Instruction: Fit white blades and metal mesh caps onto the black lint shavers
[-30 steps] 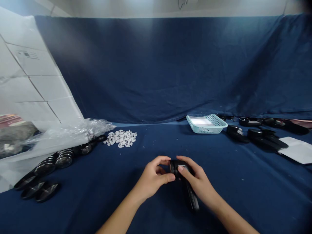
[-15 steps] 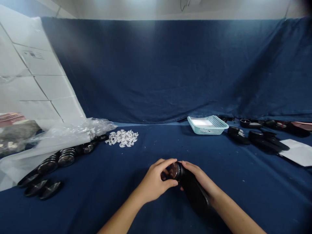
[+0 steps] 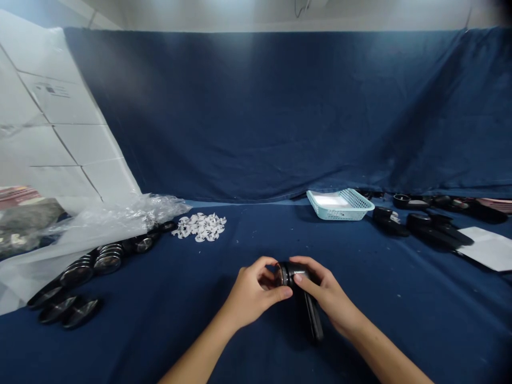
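Black device (image 3: pixel 313 317), two-handed hold, toward the bench (image 3: pixel 168 298)'s near edge.
I see its handle's long axis aimed at that edge, slightly rightward; right hand (image 3: pixel 326 290) grasps the body, left hand (image 3: pixel 254 293), nearer the round end (image 3: pixel 283 274), pinches its rim. Some right-hand fingers are hidden, handle detail is dark, near edge cut off.

pass: cloth (image 3: pixel 258 234) between white pieces (image 3: pixel 202 226) and basket (image 3: pixel 347 215) | blocks: discs (image 3: pixel 108 261) left, held device (image 3: pixel 313 314) centre, black parts (image 3: pixel 430 233) right
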`<state>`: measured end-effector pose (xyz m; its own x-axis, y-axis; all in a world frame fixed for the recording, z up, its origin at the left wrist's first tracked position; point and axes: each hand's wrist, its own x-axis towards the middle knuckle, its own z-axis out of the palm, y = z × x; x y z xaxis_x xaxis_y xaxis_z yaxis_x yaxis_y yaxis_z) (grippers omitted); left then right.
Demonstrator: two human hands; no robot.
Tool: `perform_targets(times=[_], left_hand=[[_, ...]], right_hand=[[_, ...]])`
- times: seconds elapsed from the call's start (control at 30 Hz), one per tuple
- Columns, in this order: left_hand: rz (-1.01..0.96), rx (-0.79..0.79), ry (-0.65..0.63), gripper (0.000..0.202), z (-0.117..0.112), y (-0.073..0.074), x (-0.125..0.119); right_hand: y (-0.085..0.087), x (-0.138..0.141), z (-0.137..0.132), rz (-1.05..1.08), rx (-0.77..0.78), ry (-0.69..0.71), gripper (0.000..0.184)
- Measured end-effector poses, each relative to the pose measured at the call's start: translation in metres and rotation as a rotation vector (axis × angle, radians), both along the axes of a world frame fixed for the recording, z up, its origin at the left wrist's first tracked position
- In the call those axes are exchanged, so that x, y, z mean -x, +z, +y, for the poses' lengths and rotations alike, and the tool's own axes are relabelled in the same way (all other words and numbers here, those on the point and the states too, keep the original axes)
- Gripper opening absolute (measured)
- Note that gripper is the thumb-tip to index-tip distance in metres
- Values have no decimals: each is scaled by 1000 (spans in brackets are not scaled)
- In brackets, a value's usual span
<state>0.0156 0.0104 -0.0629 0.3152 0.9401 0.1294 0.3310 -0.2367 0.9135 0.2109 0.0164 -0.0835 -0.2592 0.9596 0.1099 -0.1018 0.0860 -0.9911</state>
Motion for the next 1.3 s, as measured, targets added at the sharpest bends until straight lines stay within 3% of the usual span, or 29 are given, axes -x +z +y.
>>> perform_targets(times=[0.23,0.5,0.77,1.3], left_hand=[[-78,57,19,47,1,-3,-1],[-251,159,34,49,0,-2,-4],[-404,246,25,50,0,-7,-9],[-468,441,-17,43,1,-6,-8]], right_hand=[[3,0,-4,11,-59,6,42],[-3,-2,-7,-97,-333,-39,45],[-6,-4,-7,-183,-472,-59,54],[3,-2,-10,-380,-855,-142,53]])
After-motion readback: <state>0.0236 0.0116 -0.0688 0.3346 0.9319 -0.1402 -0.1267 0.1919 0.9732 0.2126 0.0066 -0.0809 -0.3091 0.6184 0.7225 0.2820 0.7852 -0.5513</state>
